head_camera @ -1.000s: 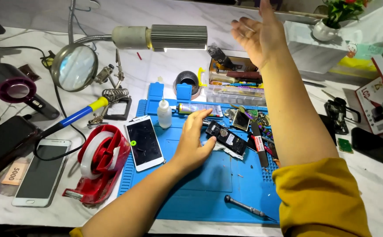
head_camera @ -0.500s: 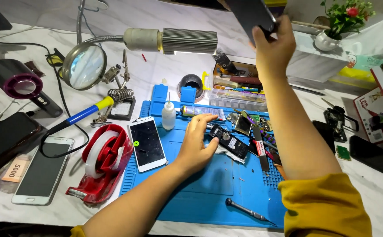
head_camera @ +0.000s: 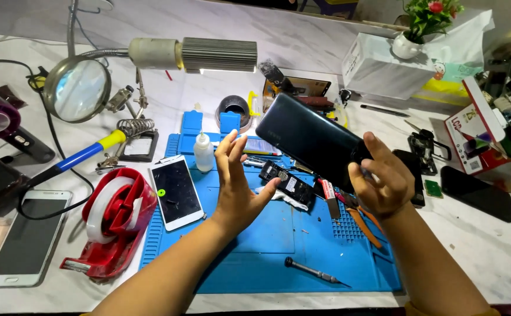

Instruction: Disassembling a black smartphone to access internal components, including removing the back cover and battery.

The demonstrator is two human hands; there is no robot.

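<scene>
Two hands: both over the blue mat, one dark phone between them.
Dark phone (head_camera: 311,139): back-side up, tilted, held above the mat at about 1 o'clock from mat centre; half a second back it was up high at the top of the view, now brought down low over the work.
Right hand (head_camera: 381,181): fingers closed around the phone's lower right end, carrying it.
Left hand (head_camera: 238,184): fingers spread and empty, lifted off the mat; a moment ago it rested flat by the small parts, now its fingertips stand just beside the phone's left edge, not clearly touching.
Reading: phone looks to have arrived at the work spot, second hand coming up to meet it.
Dismantled phone part (head_camera: 286,182): dark, lying on the mat under the held phone, at 3 o'clock of the left hand.
White phone (head_camera: 176,192): screen up on the mat, 9 o'clock of the left hand.
Small white bottle (head_camera: 203,153): upright, 11 o'clock of the left hand.
Screwdriver (head_camera: 314,271): lying at the mat's 6 o'clock edge.
Blue mat (head_camera: 279,234): on the desk (head_camera: 489,251), pale marble.
Red tape dispenser (head_camera: 112,225): off the mat's 9 o'clock side.
Magnifier lamp (head_camera: 79,89): at 10 o'clock, far corner.
</scene>
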